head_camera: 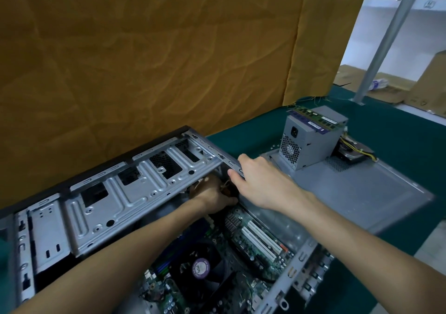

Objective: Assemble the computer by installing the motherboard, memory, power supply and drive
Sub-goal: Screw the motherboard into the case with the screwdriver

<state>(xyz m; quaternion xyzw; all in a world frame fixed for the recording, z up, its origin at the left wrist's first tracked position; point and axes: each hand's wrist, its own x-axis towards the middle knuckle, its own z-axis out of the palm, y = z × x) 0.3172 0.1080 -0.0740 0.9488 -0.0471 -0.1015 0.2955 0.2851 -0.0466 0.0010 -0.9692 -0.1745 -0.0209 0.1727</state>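
Note:
The open computer case (125, 200) lies on the green table, its grey drive cage tilted up. Inside it sits the motherboard (255, 241) with a black fan (200, 269) and white slots. My right hand (255, 176) grips the far corner edge of the drive cage, fingers curled over the rim. Under the raised cage, my left hand (212, 195) reaches in among thin wires; its fingers are hidden. The grey power supply (306, 140) stands on the case's side panel (362, 193), with memory sticks (316, 118) lying on top. A drive (354, 150) lies behind it.
An orange-brown paper screen (144, 72) backs the table. A metal post (383, 43) rises at the right, with cardboard boxes (427, 84) beyond. Yellow and black cables (357, 144) trail from the power supply. The green table (398, 125) ends at the right.

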